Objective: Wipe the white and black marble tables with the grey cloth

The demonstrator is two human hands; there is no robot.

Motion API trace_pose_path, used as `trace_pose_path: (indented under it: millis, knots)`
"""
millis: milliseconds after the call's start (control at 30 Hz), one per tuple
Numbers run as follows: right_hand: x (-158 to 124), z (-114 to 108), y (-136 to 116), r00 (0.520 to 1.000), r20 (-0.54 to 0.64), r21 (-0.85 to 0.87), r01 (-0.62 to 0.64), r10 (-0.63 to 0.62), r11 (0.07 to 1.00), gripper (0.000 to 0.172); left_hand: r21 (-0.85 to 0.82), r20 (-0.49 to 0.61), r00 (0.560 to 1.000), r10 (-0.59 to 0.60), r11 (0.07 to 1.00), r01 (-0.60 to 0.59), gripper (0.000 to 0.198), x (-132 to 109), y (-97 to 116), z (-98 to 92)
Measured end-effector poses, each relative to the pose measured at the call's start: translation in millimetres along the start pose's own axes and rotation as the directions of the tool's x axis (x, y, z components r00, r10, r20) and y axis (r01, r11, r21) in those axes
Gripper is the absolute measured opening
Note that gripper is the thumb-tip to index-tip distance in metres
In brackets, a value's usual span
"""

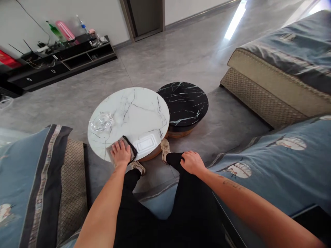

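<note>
"Where is your left hand now?"

"My left hand (120, 153) lies palm down, with fingers spread, on the flat bag (125, 140). It presses or rests there; I do not see the fingers close around anything."

"And this bag, where is it exactly?"

"It is on the white tabletop (139, 110), at the edge nearest to me. It is grey-brown with a dark border. Maybe it is a folded cloth; my hand covers too much to be sure."

"What does the other hand do?"

"My right hand (192, 162) rests on my knee, away from the tabletop. Its fingers bend downward and their tips are hidden, so I cannot tell how far it is closed, or if it has hold of something."

"How far is the work, in your opinion?"

"I judge it is somewhere in the middle. The bag lies flat under my palm, so contact is made. It is not lifted, and I cannot tell if anything is finished with it. The white tray (145, 143) lies just beside it, and the clear plastic (101, 121) lies crumpled farther to the left. Neither hand touches these two, so whatever they need seems to be left."
</note>
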State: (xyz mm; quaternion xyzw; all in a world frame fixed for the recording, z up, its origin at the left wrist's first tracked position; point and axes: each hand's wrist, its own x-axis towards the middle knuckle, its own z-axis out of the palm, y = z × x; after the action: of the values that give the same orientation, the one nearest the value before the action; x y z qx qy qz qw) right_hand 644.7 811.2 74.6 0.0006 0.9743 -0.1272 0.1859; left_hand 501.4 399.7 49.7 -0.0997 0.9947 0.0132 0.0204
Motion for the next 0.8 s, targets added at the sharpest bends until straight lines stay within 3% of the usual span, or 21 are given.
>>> trace_pose_path:
  millis: [133, 300, 433, 500, 600, 800]
  knots:
    - [-2, 1, 2, 1.000, 0.006, 0.006, 0.001, -0.001, 1.000, 0.029, 0.004, 0.011, 0.985, 0.171, 0.985, -0.171, 0.082, -14, 80, 5.7]
    - [-4, 2, 5, 1.000, -0.001, 0.004, 0.007, -0.007, 1.000, 0.029, -0.095, 0.029, 0.918, 0.396, 0.915, -0.392, 0.087, -28, 181, 12.5]
    - [-5, 4, 10, 1.000, 0.013, 0.020, -0.006, 0.006, 1.000, 0.030, -0.130, 0.033, 0.872, 0.488, 0.868, -0.480, 0.087, -31, 232, 15.9]
    - [-4, 4, 13, 1.000, 0.018, 0.026, -0.014, 0.013, 1.000, 0.030, -0.136, 0.036, 0.867, 0.497, 0.862, -0.488, 0.085, -28, 243, 16.8]
    - [-5, 6, 20, 1.000, 0.018, 0.026, -0.023, 0.022, 0.999, 0.030, -0.145, 0.028, 0.861, 0.509, 0.854, -0.500, 0.083, -23, 244, 16.7]
    - [-9, 14, 37, 0.999, -0.008, 0.036, -0.036, 0.037, 0.999, 0.033, -0.200, 0.047, 0.817, 0.575, 0.807, -0.556, 0.079, -9, 211, 12.0]
